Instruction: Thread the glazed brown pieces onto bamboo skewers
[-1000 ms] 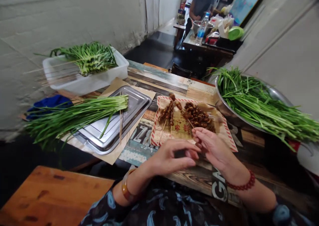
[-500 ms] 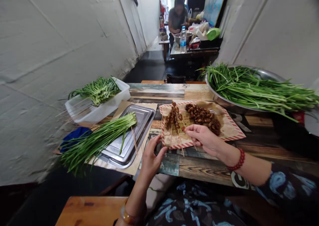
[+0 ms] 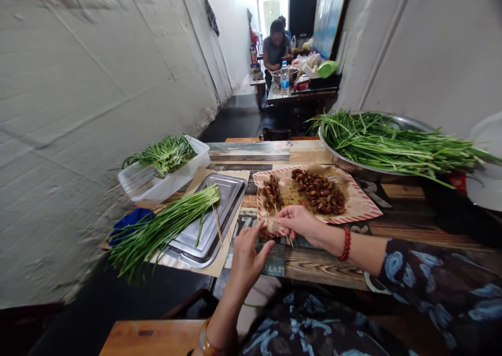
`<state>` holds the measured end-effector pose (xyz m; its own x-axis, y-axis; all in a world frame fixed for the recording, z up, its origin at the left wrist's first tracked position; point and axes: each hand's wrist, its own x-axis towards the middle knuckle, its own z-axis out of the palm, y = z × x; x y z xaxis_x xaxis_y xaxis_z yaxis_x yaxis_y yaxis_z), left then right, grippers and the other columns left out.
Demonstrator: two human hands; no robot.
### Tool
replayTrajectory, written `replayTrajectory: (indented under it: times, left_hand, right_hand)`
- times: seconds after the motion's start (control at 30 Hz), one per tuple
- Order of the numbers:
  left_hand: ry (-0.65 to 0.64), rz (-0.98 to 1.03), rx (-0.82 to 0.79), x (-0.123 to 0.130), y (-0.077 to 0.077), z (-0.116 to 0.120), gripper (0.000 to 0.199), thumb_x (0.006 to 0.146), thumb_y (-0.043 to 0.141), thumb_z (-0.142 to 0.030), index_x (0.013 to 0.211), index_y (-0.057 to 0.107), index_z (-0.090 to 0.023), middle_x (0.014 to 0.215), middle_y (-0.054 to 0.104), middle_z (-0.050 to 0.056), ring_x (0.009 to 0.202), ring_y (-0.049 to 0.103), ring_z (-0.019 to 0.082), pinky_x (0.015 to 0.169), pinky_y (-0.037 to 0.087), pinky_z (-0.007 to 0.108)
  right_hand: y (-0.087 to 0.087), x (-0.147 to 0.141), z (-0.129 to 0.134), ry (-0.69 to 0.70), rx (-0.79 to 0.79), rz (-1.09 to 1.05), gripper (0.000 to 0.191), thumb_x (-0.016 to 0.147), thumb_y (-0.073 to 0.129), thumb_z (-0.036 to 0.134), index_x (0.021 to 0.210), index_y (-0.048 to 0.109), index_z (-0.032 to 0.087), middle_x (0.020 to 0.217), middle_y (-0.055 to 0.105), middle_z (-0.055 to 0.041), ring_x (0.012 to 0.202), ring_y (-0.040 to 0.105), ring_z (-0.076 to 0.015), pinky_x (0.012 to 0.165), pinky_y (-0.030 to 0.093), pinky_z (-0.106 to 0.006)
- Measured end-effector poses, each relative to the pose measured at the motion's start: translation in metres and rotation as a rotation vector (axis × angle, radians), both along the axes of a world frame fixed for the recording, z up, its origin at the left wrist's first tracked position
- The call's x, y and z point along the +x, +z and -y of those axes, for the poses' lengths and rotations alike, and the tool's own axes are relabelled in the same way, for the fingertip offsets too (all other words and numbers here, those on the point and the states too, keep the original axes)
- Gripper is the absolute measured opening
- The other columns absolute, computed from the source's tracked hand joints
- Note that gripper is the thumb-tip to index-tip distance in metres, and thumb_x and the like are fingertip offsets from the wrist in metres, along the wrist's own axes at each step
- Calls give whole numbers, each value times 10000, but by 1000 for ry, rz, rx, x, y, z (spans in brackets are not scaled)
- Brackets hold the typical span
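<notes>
Here, the right fingers (image 3: 289, 214) pinch thin skewers (image 3: 289, 240).

Landmark: metal tray (image 3: 231, 191). On it, the root end of a chive bundle (image 3: 168, 224). Behind-left, plastic tub (image 3: 172, 178) holding greens (image 3: 167, 154). Left, cloth (image 3: 131, 225). Right, paper sheet (image 3: 363, 202) with skewered pieces (image 3: 317, 190) on top. Farther right, basin (image 3: 353, 165) of chives (image 3: 396, 149).

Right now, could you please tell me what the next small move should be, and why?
I would probably bring the left hand closer to steady the wooden skewer sticks: its thumb and forefinger are apart beside them, the right hand is at the sticks, and their lower ends spread unevenly.
</notes>
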<state>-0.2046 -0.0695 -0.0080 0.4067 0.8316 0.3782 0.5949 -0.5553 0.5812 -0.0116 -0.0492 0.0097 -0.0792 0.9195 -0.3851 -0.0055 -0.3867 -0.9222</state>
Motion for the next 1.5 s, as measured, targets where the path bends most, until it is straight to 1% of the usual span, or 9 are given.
replayTrajectory:
  times: [0.17, 0.33, 0.4, 0.5, 0.63, 0.9, 1.13, 1.37, 1.5]
  left_hand:
    - [-79, -44, -73, 13, 7, 7, 496, 848, 641, -344, 1312, 557, -192, 1084, 697, 120, 965, 616, 256, 830, 506, 429]
    - [-91, 0, -53, 10, 5, 5, 466, 871, 614, -343, 1310, 545, -204, 1085, 697, 105, 953, 620, 236, 845, 500, 406]
    - [-51, 8, -11, 7, 4, 3, 500, 864, 626, -344, 1333, 514, -212, 1106, 688, 101, 961, 618, 231, 866, 488, 407]
    - [0, -75, 30, 7, 5, 1, 631, 819, 673, -392, 1385, 455, -216, 1152, 661, 113, 1029, 597, 262, 915, 457, 439]
    - [-8, -218, 49, 14, 4, 1, 736, 750, 739, -366, 1404, 432, -226, 1262, 605, 125, 1127, 542, 306, 953, 421, 477]
    - [-11, -348, 106, 13, -1, -3, 783, 731, 754, -344, 1422, 402, -239, 1290, 591, 123, 1143, 526, 325, 912, 420, 473]
    - [34, -375, 204, 15, -7, -11, 713, 806, 682, -366, 1430, 373, -216, 1237, 601, 140, 1117, 542, 320, 890, 430, 443]
    - [51, -394, 234, 17, -11, -18, 713, 819, 651, -441, 1427, 367, -201, 1189, 607, 146, 1084, 555, 325, 863, 449, 437]
    - [-14, -392, 238, 11, -9, -17, 760, 797, 677, -440, 1441, 351, -200, 1220, 594, 152, 1092, 549, 321, 898, 449, 452]
  right_hand:
    - [3, -1, -3, 58, 48, 16, 141, 776, 625, 200, 898, 604, 134, 537, 594, 47, 441, 524, -60, 426, 423, -157]
    - [4, 23, 3, 32, 182, 143, 167, 783, 608, 191, 945, 634, 160, 722, 644, 6, 569, 555, -88, 523, 452, -207]
    - [4, 38, 13, 48, 305, 290, 139, 781, 634, 196, 915, 663, 175, 852, 664, -25, 714, 587, -119, 655, 478, -246]
    - [3, 54, 35, 183, 610, 748, 236, 858, 600, 268, 1078, 642, 193, 945, 664, -56, 830, 610, -174, 769, 472, -313]
    - [-3, 56, 56, 334, 714, 1010, 289, 898, 588, 341, 1142, 584, 186, 994, 667, -86, 880, 629, -218, 767, 479, -336]
    - [-14, 46, 63, 371, 753, 1017, 176, 894, 576, 206, 1069, 595, 194, 956, 658, -68, 902, 623, -202, 778, 476, -308]
    - [-18, 46, 58, 302, 753, 980, 101, 900, 547, 147, 950, 618, 198, 919, 641, -41, 871, 607, -169, 793, 466, -278]
    - [2, 33, 44, 352, 784, 1120, 76, 931, 530, 200, 933, 604, 179, 929, 632, -63, 859, 594, -181, 722, 445, -279]
    - [10, 36, 44, 365, 805, 1099, 136, 933, 562, 302, 966, 614, 181, 958, 639, -72, 908, 592, -187, 758, 449, -283]
